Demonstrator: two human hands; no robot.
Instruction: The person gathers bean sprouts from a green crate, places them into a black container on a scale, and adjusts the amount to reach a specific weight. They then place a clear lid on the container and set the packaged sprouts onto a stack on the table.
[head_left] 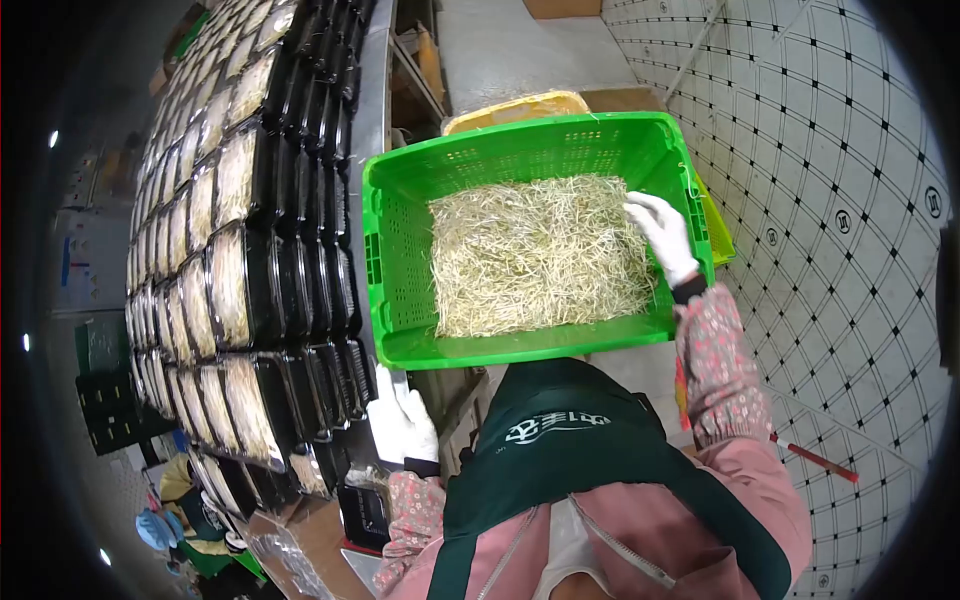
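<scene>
A green perforated crate (400, 230) sits in front of me, holding a mat of pale bean sprouts (535, 255). My right hand (662, 232), in a white glove, reaches into the crate and rests on the sprouts at their right edge, fingers bent into them. My left hand (400, 420), also gloved, is down by the near left corner of the crate, against the metal table edge beside the black trays; whether it grips anything is unclear.
Rows of black trays filled with sprouts (230, 280) cover the surface to my left. A yellow crate (515, 108) lies behind the green one. Patterned white flooring (830, 200) spreads to the right. Another person's blue cap (160, 528) shows at bottom left.
</scene>
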